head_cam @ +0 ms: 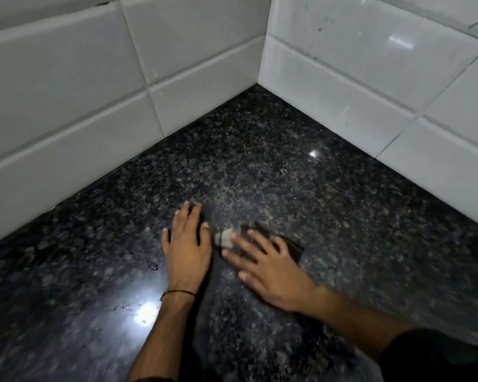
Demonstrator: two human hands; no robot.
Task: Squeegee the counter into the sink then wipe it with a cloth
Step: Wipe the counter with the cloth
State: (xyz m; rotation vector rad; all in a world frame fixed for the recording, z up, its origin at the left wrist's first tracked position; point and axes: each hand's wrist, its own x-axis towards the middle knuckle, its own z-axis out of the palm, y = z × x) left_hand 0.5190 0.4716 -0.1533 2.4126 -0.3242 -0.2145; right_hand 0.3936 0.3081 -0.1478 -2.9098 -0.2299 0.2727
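A: Where are the hands?

B: Both lie on the dark speckled counter (260, 161), well short of its back corner where the two white tiled walls (66, 92) meet. The left hand (186, 249) is flat, palm down, fingers spread, gripping nothing; a thin dark band (178, 293) circles its wrist.

A: And the right?

B: The right hand (268, 268) is blurred, fingers splayed open, pressing on a dark cloth (290, 248) just beside the left hand. A small pale patch (224, 238) shows at the cloth's near end; what it is, I cannot tell.

A: Is the counter wet?

B: A few droplets (152, 266) sit left of the left hand, toward the counter's front.
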